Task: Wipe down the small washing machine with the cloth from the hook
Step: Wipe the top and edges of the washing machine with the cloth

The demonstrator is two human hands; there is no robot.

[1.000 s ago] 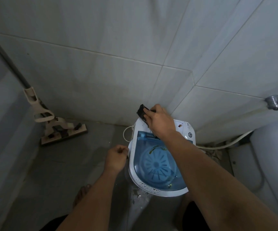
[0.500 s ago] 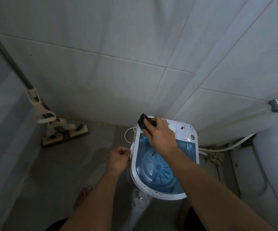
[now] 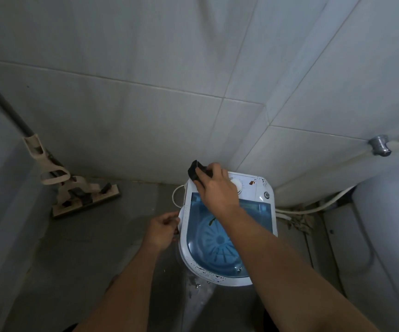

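Note:
The small white washing machine (image 3: 263, 185) with a see-through blue lid stands on the floor in the tiled corner. My right hand (image 3: 217, 190) presses a dark cloth (image 3: 194, 172) onto the back left corner of its top panel, beside the round white dial (image 3: 238, 184). Only part of the cloth shows past my fingers. My left hand (image 3: 163, 230) is closed around the machine's left side, near a small handle; its fingertips are hidden.
A flat mop (image 3: 83, 200) leans against the left wall, its head on the floor. A white hose (image 3: 313, 209) runs along the floor behind the machine. A large white appliance (image 3: 390, 224) fills the right side. A metal tap (image 3: 379, 146) juts from the wall.
My right hand with the cloth has stayed on the back left corner of the top panel, shifting only slightly. The left hand keeps its hold on the machine's side.

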